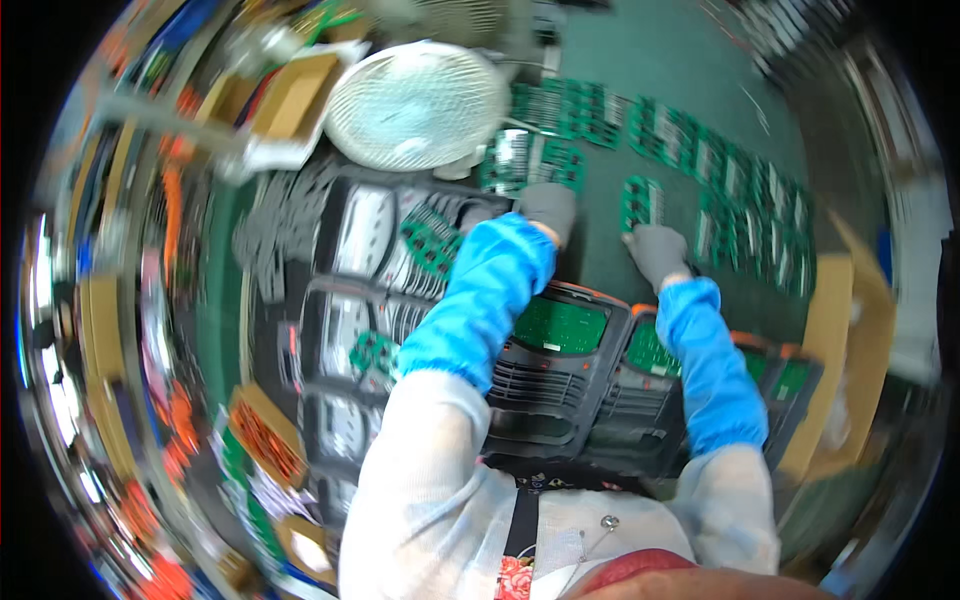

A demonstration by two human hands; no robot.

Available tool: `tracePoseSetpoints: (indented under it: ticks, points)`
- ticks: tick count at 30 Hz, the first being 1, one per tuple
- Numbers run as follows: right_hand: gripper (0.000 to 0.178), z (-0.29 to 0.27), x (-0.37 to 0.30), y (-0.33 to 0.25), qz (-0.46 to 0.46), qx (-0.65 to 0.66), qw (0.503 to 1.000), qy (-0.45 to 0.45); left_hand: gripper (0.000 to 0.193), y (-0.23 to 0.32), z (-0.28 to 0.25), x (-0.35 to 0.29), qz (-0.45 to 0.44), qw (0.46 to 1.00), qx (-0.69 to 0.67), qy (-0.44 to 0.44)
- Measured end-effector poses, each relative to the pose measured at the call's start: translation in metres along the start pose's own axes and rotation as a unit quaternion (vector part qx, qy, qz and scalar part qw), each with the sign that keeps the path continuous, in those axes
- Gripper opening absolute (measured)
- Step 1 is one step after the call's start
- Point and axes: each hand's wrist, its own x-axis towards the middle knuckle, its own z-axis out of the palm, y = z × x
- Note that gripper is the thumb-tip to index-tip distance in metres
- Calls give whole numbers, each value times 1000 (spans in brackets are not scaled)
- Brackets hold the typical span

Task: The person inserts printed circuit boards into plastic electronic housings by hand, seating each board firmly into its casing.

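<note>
Across green bench (597,262): dark casings (595,400) cradling fitted boards (562,325); left hand (548,210) at board cluster (530,165), grip unclear; right hand (658,252) at lower edge of single board (643,200), grip unclear; board rows (755,190), likely spaced for reach.

An electronics workshop; circuit boards (660,130) line the green worktop (675,50).

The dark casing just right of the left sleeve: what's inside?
A green circuit board sits far back in the casing, beyond the slots. The left blue sleeve hides part of the casing's left side; anything beneath the board is covered.
</note>
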Motion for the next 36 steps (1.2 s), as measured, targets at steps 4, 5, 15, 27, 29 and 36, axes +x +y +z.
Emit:
tracePoseSetpoints:
  ticks: [4, 5, 15, 27, 29, 36]
  points:
    - [44, 1, -1, 19, 29, -15, 999, 2, 18, 26, 13, 15, 11, 993, -38, 108]
    - [42, -1, -1, 20, 10, -43, 999, 19, 18, 23, 19, 18, 84, 983, 18, 162]
    - [25, -105, -134, -102, -378, -22, 913, 151, 13, -92, -30, -355, -78, 879, -237, 405]
    - [11, 59, -270, -360, -698, 31, 715, -10, 27, -90, 114, -626, -590, 788, -83, 154]
    - [11, 81, -265, -365, -718, 10, 696, -11, 36, -95, 129, -629, -585, 796, -113, 111]
    - [17, -47, -200, -281, -589, 187, 786, -3, 41, -138, -11, -531, -448, 886, -110, 49]
